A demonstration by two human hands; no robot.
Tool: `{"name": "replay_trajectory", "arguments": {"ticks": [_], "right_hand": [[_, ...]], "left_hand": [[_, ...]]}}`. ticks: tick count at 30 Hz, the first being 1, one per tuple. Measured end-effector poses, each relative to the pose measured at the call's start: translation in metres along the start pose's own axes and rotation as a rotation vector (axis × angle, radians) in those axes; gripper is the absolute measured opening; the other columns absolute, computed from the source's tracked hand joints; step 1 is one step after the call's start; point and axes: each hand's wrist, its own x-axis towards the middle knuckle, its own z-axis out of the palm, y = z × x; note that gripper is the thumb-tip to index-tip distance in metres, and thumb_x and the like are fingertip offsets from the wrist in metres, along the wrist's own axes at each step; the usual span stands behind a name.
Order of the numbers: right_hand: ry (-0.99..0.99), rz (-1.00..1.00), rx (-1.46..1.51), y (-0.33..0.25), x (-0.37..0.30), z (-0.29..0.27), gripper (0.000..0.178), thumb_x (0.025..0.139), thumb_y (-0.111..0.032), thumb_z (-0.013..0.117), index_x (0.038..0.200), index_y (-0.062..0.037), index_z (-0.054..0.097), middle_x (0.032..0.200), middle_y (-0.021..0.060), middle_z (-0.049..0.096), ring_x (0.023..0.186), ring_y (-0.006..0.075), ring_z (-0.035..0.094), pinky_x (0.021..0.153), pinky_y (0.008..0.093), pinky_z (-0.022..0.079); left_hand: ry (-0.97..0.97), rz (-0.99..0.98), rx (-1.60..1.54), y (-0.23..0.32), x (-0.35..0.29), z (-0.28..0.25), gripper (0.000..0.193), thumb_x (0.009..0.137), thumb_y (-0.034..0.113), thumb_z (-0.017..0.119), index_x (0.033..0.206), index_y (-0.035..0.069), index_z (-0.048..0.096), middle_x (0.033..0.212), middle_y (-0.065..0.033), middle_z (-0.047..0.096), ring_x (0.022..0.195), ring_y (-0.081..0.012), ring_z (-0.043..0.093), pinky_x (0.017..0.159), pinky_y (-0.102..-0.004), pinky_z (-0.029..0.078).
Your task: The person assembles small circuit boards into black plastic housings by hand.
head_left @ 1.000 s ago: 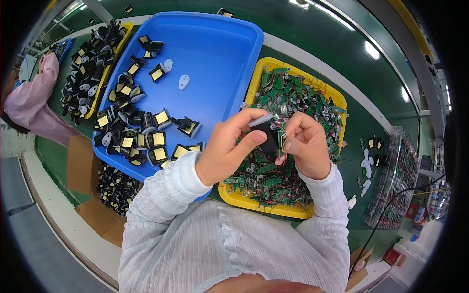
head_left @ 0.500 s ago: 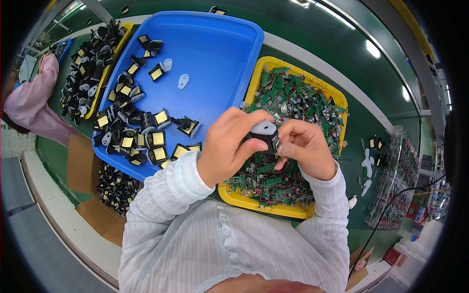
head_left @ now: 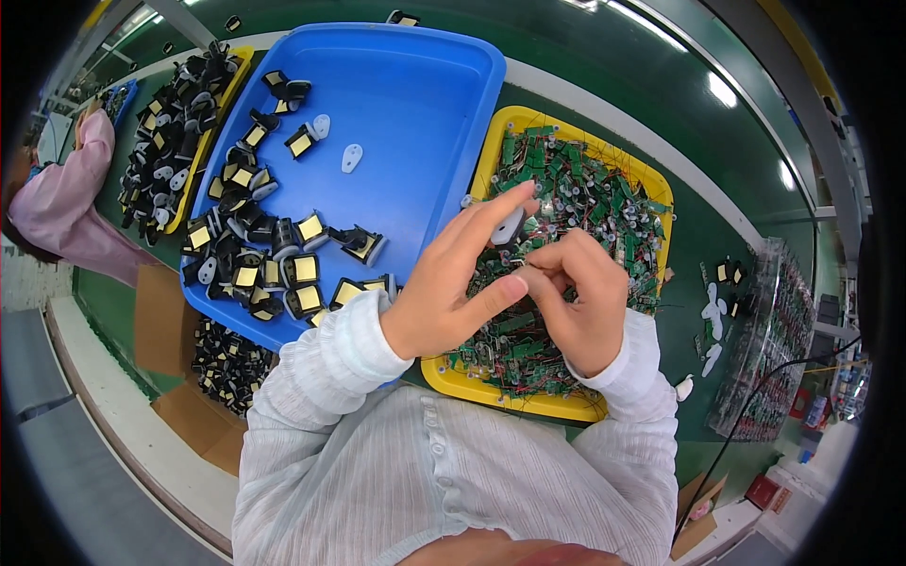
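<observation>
Above the yellow tray (head_left: 514, 404), my left hand (head_left: 451, 288) grips a small black plastic housing with a grey oval cap (head_left: 508, 227). Most of that piece is behind my fingers, with the cap tilted away. Close against the left thumb, my right hand (head_left: 583, 300) has its thumb and fingertips pinched together; whatever is between them is too small to make out. Green circuit boards (head_left: 543, 156) with thin red and black wires and round whitish parts fill the tray below both hands.
A blue tray (head_left: 406, 71) holds several black housings (head_left: 303, 269) with yellow pads and a loose grey cap (head_left: 352, 158). Farther left are a heaped yellow tray (head_left: 184, 193), a cardboard box (head_left: 160, 316) and a person in pink (head_left: 71, 203). Clear plastic trays (head_left: 769, 349) stand right.
The housing has turned in my left hand, so its cap now tilts up and away. My left fingers have straightened, and my right fingertips have drawn in beside the left thumb.
</observation>
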Motion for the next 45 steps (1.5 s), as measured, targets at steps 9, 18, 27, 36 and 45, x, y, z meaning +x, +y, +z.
{"name": "replay_trajectory", "arguments": {"ticks": [9,18,27,36,45], "right_hand": [[-0.063,0.023,0.087,0.003,-0.001,-0.001,0.008,0.072,0.001,0.065,0.076,0.0000,0.058,0.069,0.0061,0.050,0.054,0.0140,0.055,0.048,0.0247,0.044],[-0.121,0.228,0.415,0.006,0.001,-0.007,0.007,0.077,0.002,0.061,0.080,0.0040,0.056,0.076,0.0065,0.052,0.061,0.0114,0.058,0.054,0.0215,0.049],[-0.196,0.231,0.447,0.016,0.018,0.002,0.011,0.078,-0.003,0.059,0.087,0.0016,0.055,0.081,0.0063,0.054,0.075,0.0121,0.056,0.062,0.0244,0.049],[0.008,0.096,-0.647,0.120,0.162,-0.056,0.012,0.074,-0.015,0.062,0.081,-0.0060,0.063,0.080,0.0100,0.064,0.073,0.0236,0.062,0.066,0.0321,0.047],[-0.061,0.424,-0.812,0.208,0.202,-0.064,0.021,0.077,-0.023,0.063,0.093,-0.0107,0.064,0.099,0.0088,0.064,0.090,0.0260,0.061,0.082,0.0333,0.046]], "left_hand": [[-0.096,0.000,0.143,0.004,0.000,-0.009,0.049,0.084,0.004,0.044,0.132,-0.001,0.034,0.121,-0.0177,0.051,0.112,-0.0232,0.049,0.096,-0.0331,0.035],[0.018,-0.059,-0.102,0.001,0.002,-0.005,0.050,0.079,0.011,0.059,0.126,0.004,0.044,0.107,-0.0146,0.057,0.091,-0.0256,0.054,0.080,-0.0314,0.042],[0.056,-0.220,0.026,-0.001,0.003,-0.016,0.045,0.078,0.013,0.063,0.120,0.002,0.051,0.109,-0.0144,0.059,0.098,-0.0218,0.058,0.088,-0.0330,0.043],[0.307,-0.291,1.430,-0.064,0.010,-0.094,0.050,0.080,0.035,0.059,0.119,0.006,0.048,0.124,-0.0182,0.045,0.120,-0.0373,0.034,0.091,-0.0579,0.031],[0.430,-0.533,1.452,-0.081,0.009,-0.126,0.032,0.079,0.033,0.061,0.102,0.011,0.057,0.099,-0.0099,0.056,0.101,-0.0282,0.047,0.078,-0.0486,0.037]]}}
